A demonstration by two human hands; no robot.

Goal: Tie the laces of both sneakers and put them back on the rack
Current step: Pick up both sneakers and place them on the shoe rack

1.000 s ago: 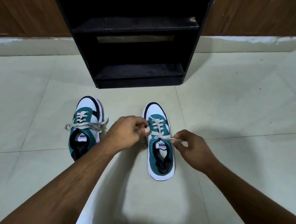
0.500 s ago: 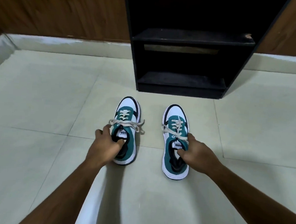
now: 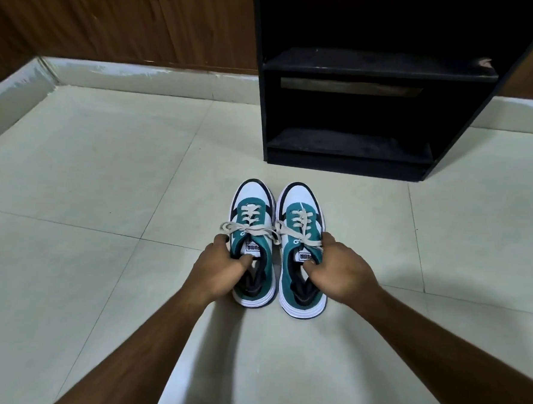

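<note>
1. Here, the left sneaker (image 3: pixel 253 241) is gripped at its collar by the left hand (image 3: pixel 220 271), fingers tucked inside the opening; the right sneaker (image 3: pixel 299 250) is gripped likewise by the right hand (image 3: pixel 338 275).
2. Both sneakers are set side by side on the tiled floor (image 3: pixel 103 192), laces (image 3: pixel 251 229) tied.
3. The black rack (image 3: pixel 358 113) is seen beyond the toes, apart, shelves open.

Both arms reach forward, left hand (image 3: pixel 220 269) and right hand (image 3: pixel 339 273) curled, fingers clamped
</note>
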